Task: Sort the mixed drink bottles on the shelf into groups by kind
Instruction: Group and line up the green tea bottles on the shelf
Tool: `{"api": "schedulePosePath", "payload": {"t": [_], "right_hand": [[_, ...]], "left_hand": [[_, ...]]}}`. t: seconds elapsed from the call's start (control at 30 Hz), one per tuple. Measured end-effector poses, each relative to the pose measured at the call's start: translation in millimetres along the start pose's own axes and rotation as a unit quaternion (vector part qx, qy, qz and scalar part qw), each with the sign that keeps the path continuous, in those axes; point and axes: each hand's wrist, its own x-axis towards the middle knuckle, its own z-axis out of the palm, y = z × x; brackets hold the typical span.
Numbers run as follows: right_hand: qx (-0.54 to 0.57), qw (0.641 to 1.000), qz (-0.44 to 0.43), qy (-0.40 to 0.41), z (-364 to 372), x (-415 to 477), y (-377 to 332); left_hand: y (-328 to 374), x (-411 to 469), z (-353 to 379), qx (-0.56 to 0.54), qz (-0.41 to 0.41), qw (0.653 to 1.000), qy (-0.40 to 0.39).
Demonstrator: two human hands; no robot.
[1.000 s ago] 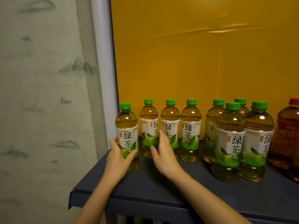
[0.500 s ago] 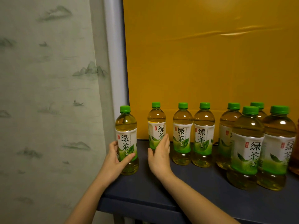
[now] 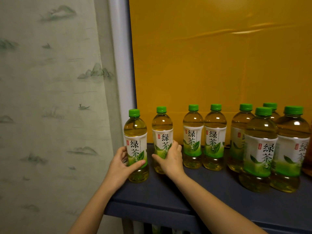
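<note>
Several green-tea bottles with green caps stand on a dark shelf (image 3: 194,196). My left hand (image 3: 122,164) grips the leftmost green-tea bottle (image 3: 135,132) at its label, near the shelf's left edge. My right hand (image 3: 170,159) grips the second green-tea bottle (image 3: 162,127) just to its right. Two more bottles (image 3: 193,135) (image 3: 215,135) stand side by side behind. A cluster of larger-looking green-tea bottles (image 3: 260,146) stands at the right. A sliver of a brown drink bottle (image 3: 309,162) shows at the right border.
A yellow board (image 3: 219,56) backs the shelf. A white post (image 3: 119,65) and a patterned curtain (image 3: 50,98) lie to the left. The shelf's front edge (image 3: 152,211) runs close to my forearms.
My right hand went from lying flat against the second bottle to gripping it and drawing it nearer the leftmost bottle. The view shifted left, and the red-capped brown bottle slid almost out of sight.
</note>
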Motion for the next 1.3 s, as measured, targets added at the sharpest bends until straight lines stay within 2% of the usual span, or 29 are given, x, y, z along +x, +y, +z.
{"api": "schedulePosePath", "payload": {"t": [0.2,0.33,0.53,0.97,1.3], "right_hand": [[-0.004,0.999,-0.037,0.007,-34,-44,9],[-0.015,0.999,-0.024,0.027,-69,-62,26],[-0.042,0.995,0.007,0.092,-106,-65,47],[-0.016,0.989,0.008,0.145,-115,-56,59],[-0.029,0.990,0.031,0.136,-115,-52,59]], "left_hand": [[18,-30,9,-0.004,0.019,0.999,-0.037],[30,-43,38,0.006,0.031,0.994,-0.101],[28,-34,97,0.037,0.085,0.988,-0.124],[23,-9,130,0.079,0.082,0.986,-0.121],[19,-4,137,0.119,0.098,0.983,-0.100]]}}
